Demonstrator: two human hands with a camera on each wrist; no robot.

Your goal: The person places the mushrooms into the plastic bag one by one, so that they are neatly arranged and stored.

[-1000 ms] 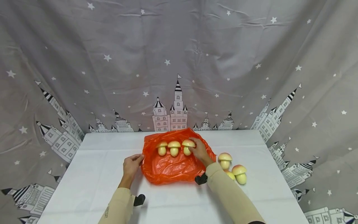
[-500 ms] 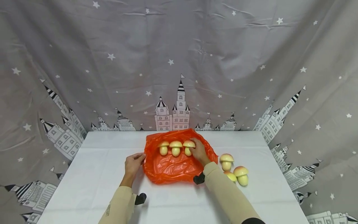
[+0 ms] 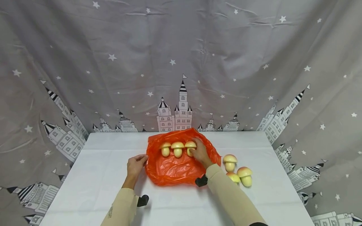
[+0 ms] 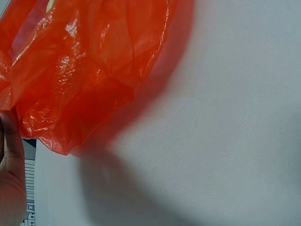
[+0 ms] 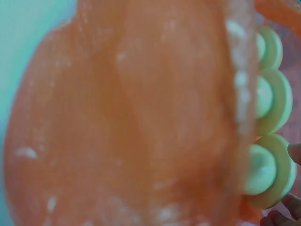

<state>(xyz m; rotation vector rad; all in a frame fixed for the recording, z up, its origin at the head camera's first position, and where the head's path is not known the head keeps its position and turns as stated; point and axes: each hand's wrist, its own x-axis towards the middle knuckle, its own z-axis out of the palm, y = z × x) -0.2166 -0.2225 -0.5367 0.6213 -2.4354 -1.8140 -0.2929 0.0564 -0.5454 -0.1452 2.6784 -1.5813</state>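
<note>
An orange-red plastic bag (image 3: 178,171) lies spread on the white table with its mouth towards me. At its left edge my left hand (image 3: 135,166) pinches the rim between thumb and fingers; the left wrist view has the fingers (image 4: 14,155) at the crinkled plastic. Inside, a row of yellow toy mushrooms stands caps away from me: a left one (image 3: 165,150), a middle one (image 3: 177,149) and a right one (image 3: 190,145). My right hand (image 3: 201,153) reaches into the bag and holds the right mushroom, thumb and fingers around its cap (image 5: 282,181).
Right of the bag lie more toy mushrooms: one near its edge (image 3: 230,161), one farther right (image 3: 245,175) and one partly behind the right sleeve (image 3: 233,177). A grey curtain (image 3: 127,62) with castles and stars hangs behind the table (image 3: 104,157).
The head view has shifted slightly. Both hands stay at the bag, the right one still at the right mushroom in the row. The mushrooms keep their places.
</note>
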